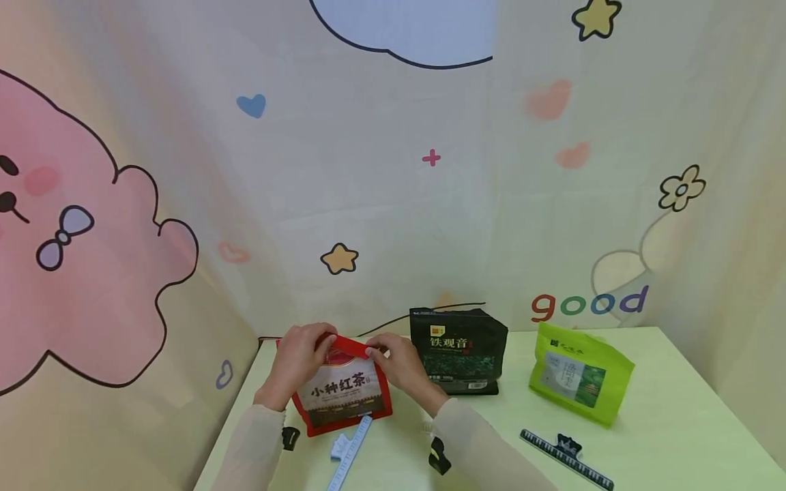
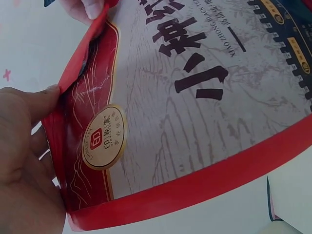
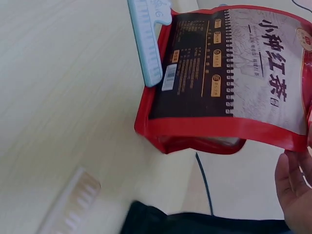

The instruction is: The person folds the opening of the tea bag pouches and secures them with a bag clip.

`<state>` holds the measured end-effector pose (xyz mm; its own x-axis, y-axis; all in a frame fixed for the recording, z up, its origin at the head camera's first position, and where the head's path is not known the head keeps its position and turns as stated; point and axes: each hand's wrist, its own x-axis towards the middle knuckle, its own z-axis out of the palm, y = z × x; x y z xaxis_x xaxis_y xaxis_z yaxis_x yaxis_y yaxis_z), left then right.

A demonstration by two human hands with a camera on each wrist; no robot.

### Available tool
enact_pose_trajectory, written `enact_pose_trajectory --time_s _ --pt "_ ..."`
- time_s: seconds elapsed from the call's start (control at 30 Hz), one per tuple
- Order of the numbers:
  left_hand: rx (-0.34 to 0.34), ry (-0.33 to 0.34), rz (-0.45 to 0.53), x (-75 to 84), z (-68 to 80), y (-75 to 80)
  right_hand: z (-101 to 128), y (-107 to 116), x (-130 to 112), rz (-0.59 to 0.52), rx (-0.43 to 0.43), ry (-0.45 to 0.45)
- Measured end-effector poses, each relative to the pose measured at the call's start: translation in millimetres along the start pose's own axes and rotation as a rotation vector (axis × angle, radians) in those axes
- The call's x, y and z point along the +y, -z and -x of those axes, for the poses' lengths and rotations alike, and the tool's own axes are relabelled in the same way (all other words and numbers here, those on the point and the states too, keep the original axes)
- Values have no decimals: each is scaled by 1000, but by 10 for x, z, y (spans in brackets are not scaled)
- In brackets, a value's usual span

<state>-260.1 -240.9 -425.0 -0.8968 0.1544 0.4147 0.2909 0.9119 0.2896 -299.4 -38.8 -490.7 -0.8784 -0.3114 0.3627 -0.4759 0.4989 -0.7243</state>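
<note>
A red and white bag of black tea [image 1: 346, 392] stands at the left of the table, its top red strip folded over toward the front. My left hand [image 1: 302, 358] pinches the fold at the bag's left top corner; in the left wrist view its thumb presses the red edge while the other fingers lie behind the bag. At the right end of the fold, my right hand [image 1: 400, 365] pinches the strip between thumb and fingers. A light blue keyboard-patterned clip [image 1: 351, 453] lies in front of the bag, its tip by the bottom edge.
A black tea bag [image 1: 457, 354] stands just right of my right hand. Farther right sits a lime green bag [image 1: 580, 375]. A black piano-key clip [image 1: 566, 458] lies at the front right. A pale, blurred keyboard-patterned strip [image 3: 73, 204] shows in the right wrist view.
</note>
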Motion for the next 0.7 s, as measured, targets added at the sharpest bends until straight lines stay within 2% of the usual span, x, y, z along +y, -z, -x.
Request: enact_pose_trajectory --time_s 0.1,0.23,0.4,0.57,0.7 --pt "3 17 3 3 24 6 41 57 -47 46 20 54" --pt "14 5 7 8 32 -8 137 135 -138 93 104 142" --pt "48 -23 -4 -4 28 -20 296 173 -282 106 128 313" --pt "73 -48 -16 -12 35 -29 436 120 -350 148 67 448" --pt "80 -54 -15 -18 52 -36 533 40 -360 182 -55 506"
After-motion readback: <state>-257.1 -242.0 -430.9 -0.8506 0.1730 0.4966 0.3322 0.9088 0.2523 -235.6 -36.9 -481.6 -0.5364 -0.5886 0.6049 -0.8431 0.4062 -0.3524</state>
